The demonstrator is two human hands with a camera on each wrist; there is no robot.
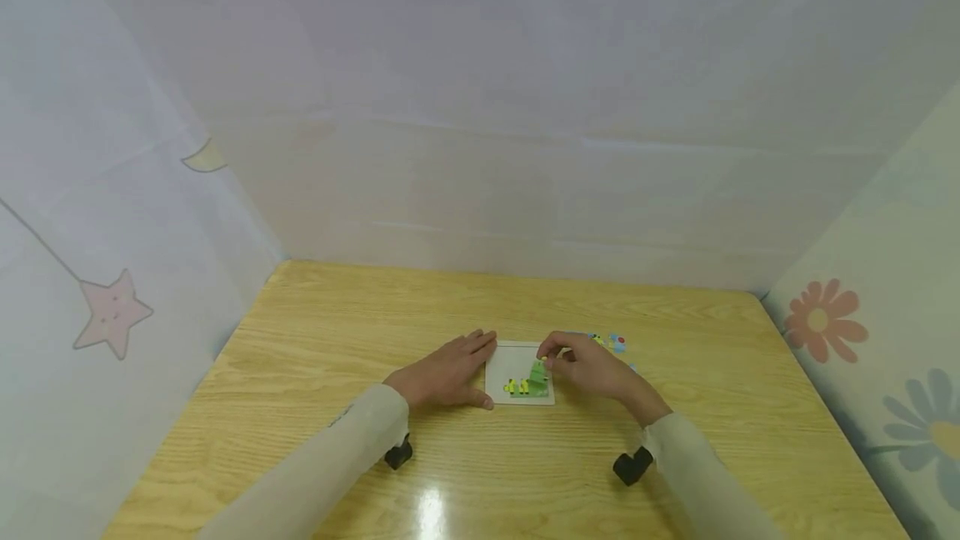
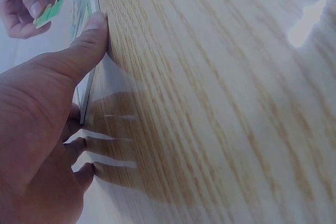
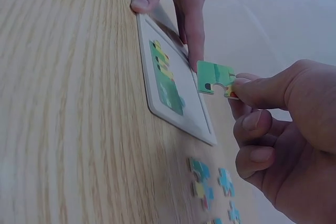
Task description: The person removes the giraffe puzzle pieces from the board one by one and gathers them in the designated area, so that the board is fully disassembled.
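Observation:
My right hand [image 1: 591, 367] pinches a green puzzle piece [image 3: 214, 75] between thumb and fingers, above the right side of a white puzzle tray [image 1: 501, 357]. Bits of yellow and red show at the end of the piece by the thumb. Inside the tray, joined green pieces [image 3: 169, 93] with yellow shapes lie along the near edge. My left hand [image 1: 446, 373] rests at the tray's left edge, its fingers extended. In the left wrist view its thumb [image 2: 90, 38] touches the tray's near edge.
Several loose puzzle pieces [image 3: 199, 182], mostly blue and green, lie on the wooden table [image 1: 360, 307] to the right of the tray, partly hidden by my right hand in the head view. Pale printed cloth [image 1: 480, 190] hangs around the table's back and sides.

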